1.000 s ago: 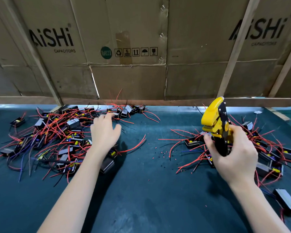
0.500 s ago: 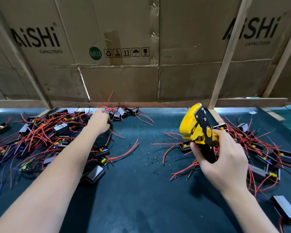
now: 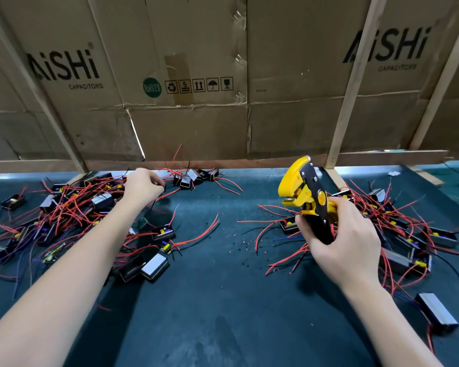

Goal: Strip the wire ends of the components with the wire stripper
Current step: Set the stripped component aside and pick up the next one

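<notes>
Flattened cardboard boxes [image 3: 186, 75] are propped behind a dark green worktop [image 3: 223, 300] on which 2 heaps of small wired components are spread. The wire stripper [image 3: 306, 198] is grasped by its handles in the right hand [image 3: 342, 242] and held upright above the right heap [image 3: 398, 229], its yellow head raised and pointing left. The left hand [image 3: 143, 185] is stretched to the far edge of the left heap [image 3: 72, 215], its fingers curled down among the red wires [image 3: 196, 241]; what is pinched there cannot be told, since the fingertips are hidden.

A snag is likely: the leads are thoroughly tangled, so if 1 component is lifted, its neighbours may be dragged along or a lead pulled tight. A wire could also be fed too deep into the stripper and cut short.

The component being reached for lies well apart from the stripper, across the bare middle of the worktop, where small bits of cut insulation [image 3: 245, 243] are scattered.
</notes>
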